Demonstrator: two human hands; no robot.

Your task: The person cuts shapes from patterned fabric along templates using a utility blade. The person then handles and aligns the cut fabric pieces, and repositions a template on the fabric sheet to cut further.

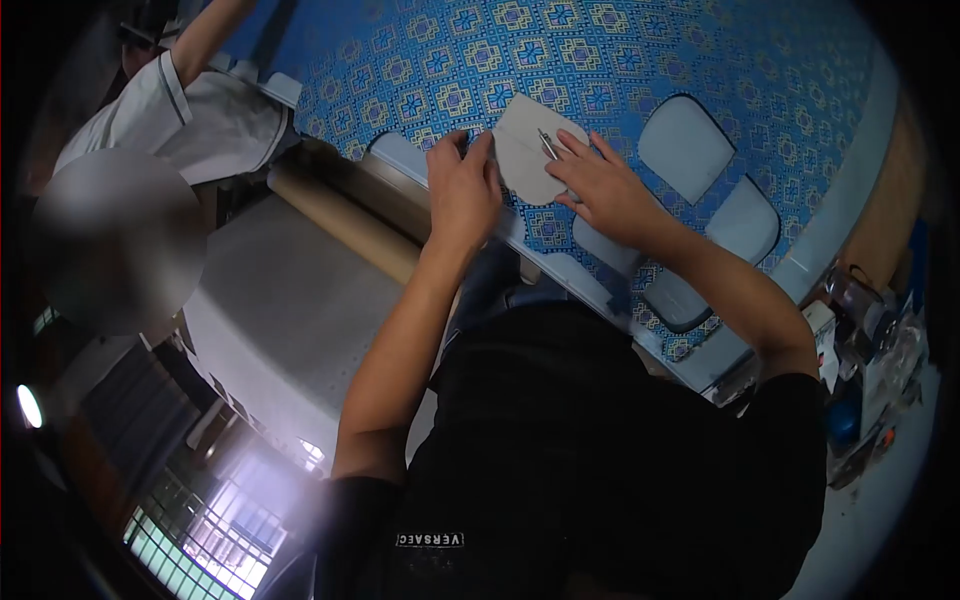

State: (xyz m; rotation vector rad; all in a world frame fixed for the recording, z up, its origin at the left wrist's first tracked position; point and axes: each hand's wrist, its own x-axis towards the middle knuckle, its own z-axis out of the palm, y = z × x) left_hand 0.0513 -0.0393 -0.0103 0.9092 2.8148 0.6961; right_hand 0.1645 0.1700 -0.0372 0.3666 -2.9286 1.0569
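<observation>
A pale beige card pattern piece with a rounded outline lies on blue patterned fabric. My left hand is at the left edge of the card, fingers bent and apart; whether its fingertips touch the card is hard to make out. From the right, my right hand reaches over the card with a slim silver pen among its fingers. Some of these fingers rest on the card's right edge. Rounded cut-outs in the fabric show the light table surface to the right of this hand.
Another person in a white shirt stands at the table's far left. A long brown roll and a grey sheet lie left of my arms. Plastic bags and clutter sit at the right edge.
</observation>
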